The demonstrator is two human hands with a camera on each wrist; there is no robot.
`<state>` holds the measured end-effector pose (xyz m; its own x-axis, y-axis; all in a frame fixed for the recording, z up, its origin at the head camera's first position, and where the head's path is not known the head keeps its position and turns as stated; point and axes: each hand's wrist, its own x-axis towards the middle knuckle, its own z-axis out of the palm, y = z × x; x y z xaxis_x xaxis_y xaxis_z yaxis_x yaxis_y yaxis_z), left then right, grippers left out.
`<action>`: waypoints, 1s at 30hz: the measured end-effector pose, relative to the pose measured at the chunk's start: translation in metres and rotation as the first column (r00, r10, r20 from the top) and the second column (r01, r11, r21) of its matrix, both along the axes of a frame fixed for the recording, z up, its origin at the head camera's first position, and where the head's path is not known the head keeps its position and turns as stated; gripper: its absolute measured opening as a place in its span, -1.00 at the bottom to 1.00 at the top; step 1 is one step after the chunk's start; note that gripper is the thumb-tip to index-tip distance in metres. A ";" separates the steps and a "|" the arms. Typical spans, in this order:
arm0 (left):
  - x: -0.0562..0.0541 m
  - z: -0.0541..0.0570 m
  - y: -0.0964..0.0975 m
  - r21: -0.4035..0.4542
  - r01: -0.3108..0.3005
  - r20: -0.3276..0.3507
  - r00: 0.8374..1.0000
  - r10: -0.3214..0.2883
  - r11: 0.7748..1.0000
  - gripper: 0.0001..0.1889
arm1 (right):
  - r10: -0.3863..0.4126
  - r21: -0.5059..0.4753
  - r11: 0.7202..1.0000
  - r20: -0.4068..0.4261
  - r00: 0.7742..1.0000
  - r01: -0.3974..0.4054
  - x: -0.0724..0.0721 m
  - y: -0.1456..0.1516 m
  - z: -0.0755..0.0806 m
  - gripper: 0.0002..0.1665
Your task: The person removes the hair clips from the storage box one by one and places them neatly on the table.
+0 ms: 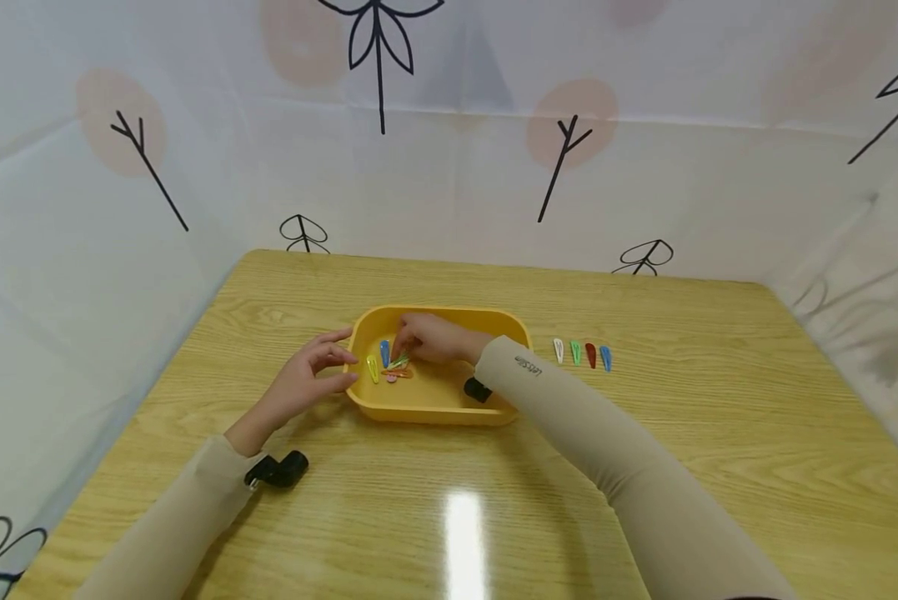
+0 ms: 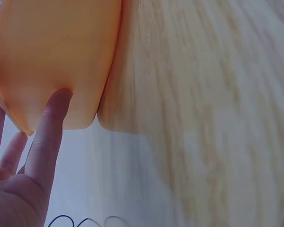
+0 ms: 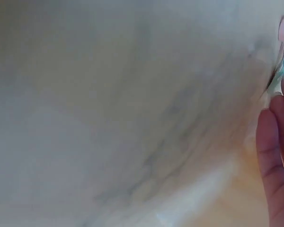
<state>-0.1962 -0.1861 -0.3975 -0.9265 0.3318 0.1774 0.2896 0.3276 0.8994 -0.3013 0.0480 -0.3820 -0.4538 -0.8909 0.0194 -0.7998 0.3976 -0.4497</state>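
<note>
A yellow plastic basin (image 1: pixel 433 414) stands on the table with several snap hair clips at its left end. Inside it, my right hand (image 1: pixel 432 337) reaches down, thumb and fingertips pinching a green hair clip (image 1: pixel 398 362). Around that clip lie a blue hair clip (image 1: pixel 384 353), a yellow hair clip (image 1: pixel 373 369), an orange hair clip (image 1: pixel 398 373) and a small pink piece (image 1: pixel 392 379). My left hand (image 1: pixel 308 377) is spread at the basin's left end; in the left wrist view a fingertip (image 2: pixel 61 97) touches the outer wall.
Right of the basin, a white hair clip (image 1: pixel 558 350), another green clip (image 1: pixel 575 352), a dark red clip (image 1: pixel 590 355) and a second blue clip (image 1: pixel 605 358) lie in a row on the wooden table (image 1: pixel 719 433). A patterned white cloth (image 1: pixel 449 183) hangs behind the table.
</note>
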 end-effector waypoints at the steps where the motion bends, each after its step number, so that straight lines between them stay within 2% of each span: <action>1: 0.000 0.000 0.000 0.001 0.002 -0.002 1.000 -0.002 1.000 -0.73 | 0.009 -0.001 1.000 -0.020 1.000 -0.009 0.000 0.000 0.000 -0.77; 4: 0.000 -0.001 0.000 0.000 0.005 -0.007 1.000 -0.005 1.000 -0.74 | 0.019 0.029 0.999 -0.052 0.998 -0.018 0.000 0.000 0.001 -0.78; 6: 0.000 -0.001 0.001 -0.002 0.002 -0.002 1.000 -0.002 1.000 -0.74 | 0.012 0.061 0.998 -0.046 0.999 -0.009 0.000 -0.001 0.000 -0.80; 12: -0.001 -0.001 0.001 -0.014 -0.003 0.006 1.000 0.003 1.000 -0.73 | -0.041 0.098 0.995 0.048 0.998 0.036 0.000 -0.001 0.000 -0.79; 15: -0.001 -0.001 0.001 -0.015 -0.001 0.006 1.000 0.002 1.000 -0.73 | -0.052 0.095 0.994 0.068 0.996 0.045 0.001 -0.001 0.001 -0.79; 26: -0.002 -0.002 0.001 -0.009 0.002 -0.002 1.000 -0.002 1.000 -0.74 | -0.014 0.063 0.998 -0.017 1.000 0.015 0.000 0.003 0.000 -0.79; 30: -0.002 -0.002 0.000 -0.005 0.001 -0.004 1.000 -0.001 1.000 -0.73 | -0.027 0.053 0.998 -0.008 1.000 0.028 0.000 0.007 0.002 -0.78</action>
<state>-0.1980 -0.1858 -0.3994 -0.9253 0.3341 0.1793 0.2936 0.3320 0.8964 -0.3011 0.0549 -0.3798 -0.4781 -0.8779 -0.0243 -0.7916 0.4428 -0.4211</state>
